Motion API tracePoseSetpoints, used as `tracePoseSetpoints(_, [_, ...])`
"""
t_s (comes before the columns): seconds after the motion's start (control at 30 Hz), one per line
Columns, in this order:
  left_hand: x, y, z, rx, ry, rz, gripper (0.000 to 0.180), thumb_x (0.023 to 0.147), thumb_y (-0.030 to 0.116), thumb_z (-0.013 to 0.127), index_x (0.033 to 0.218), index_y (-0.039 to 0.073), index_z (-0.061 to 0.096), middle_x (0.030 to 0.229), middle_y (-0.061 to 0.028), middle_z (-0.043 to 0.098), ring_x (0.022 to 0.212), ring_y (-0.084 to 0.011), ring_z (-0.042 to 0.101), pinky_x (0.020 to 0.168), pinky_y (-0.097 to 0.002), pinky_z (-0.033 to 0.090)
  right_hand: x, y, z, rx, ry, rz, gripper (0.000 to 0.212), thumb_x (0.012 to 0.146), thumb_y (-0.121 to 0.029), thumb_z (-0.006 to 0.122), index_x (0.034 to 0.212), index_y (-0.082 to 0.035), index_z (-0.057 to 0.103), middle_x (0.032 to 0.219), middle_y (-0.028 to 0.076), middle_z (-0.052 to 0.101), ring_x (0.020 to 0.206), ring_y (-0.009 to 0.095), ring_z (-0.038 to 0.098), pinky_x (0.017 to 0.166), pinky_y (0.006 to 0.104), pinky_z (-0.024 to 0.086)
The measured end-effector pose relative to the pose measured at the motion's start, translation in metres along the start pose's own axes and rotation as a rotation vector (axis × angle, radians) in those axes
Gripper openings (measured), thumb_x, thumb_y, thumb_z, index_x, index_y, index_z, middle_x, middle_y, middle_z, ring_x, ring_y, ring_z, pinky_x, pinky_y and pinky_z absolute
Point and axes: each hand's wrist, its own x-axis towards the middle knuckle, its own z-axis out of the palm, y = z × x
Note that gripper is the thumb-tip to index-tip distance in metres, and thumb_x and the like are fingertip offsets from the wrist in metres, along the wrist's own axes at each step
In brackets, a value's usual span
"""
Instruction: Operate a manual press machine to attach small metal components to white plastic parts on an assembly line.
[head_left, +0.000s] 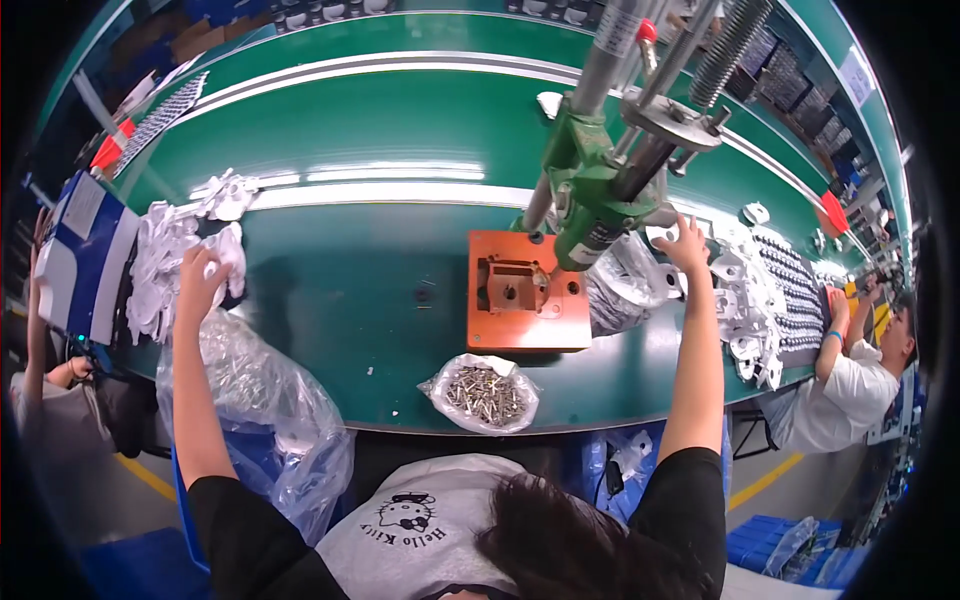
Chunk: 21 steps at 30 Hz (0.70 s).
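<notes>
My left hand (201, 283) reaches into a heap of white plastic parts (160, 265) on the left, its thumb and fingers curled around one white plastic part (210, 270). On the right, my right hand (688, 250) is beside the green hand press (600, 205), with thumb and fingers about another white plastic part (659, 233). Between my arms, the press's orange base block (530, 325) carries a metal fixture (511, 290) with no white part in it. A bag of small metal pins (487, 396) stands at the near table edge.
Clear plastic bags lie behind the press base (625, 280) and over a blue bin (255, 455) at my left. More white parts (745, 300) and rows of dark pieces (790, 290) cover the right side. A blue-and-white machine (88, 260) stands left. A co-worker (840, 400) sits at right.
</notes>
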Motion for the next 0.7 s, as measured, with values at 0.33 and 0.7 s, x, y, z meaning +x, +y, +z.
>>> tracePoseSetpoints(0.33, [-0.034,0.172,-0.044,-1.335,-0.261,-0.415,0.027,0.089,0.01,0.053,0.113,0.001,0.046,0.103,-0.007,0.057,0.096,-0.0151,0.057,0.086,-0.0282,0.045,-0.027,-0.012,0.003,0.205,0.404,-0.151,0.028,0.082,-0.014,0.054,0.107,-0.004,0.058,0.08,0.022,0.063,0.073,0.035,0.062,0.067,0.0415,0.047])
tracePoseSetpoints(0.7, [-0.072,0.333,0.001,-1.933,-0.635,-0.208,0.03,0.091,0.006,0.052,0.119,-0.002,0.045,0.112,-0.0075,0.056,0.104,-0.0134,0.054,0.088,-0.0292,0.044,-0.281,-0.159,-0.055,1.883,-0.499,-0.475,0.04,0.088,-0.031,0.052,0.107,0.004,0.058,0.125,0.021,0.047,0.113,0.031,0.05,0.096,0.0394,0.042])
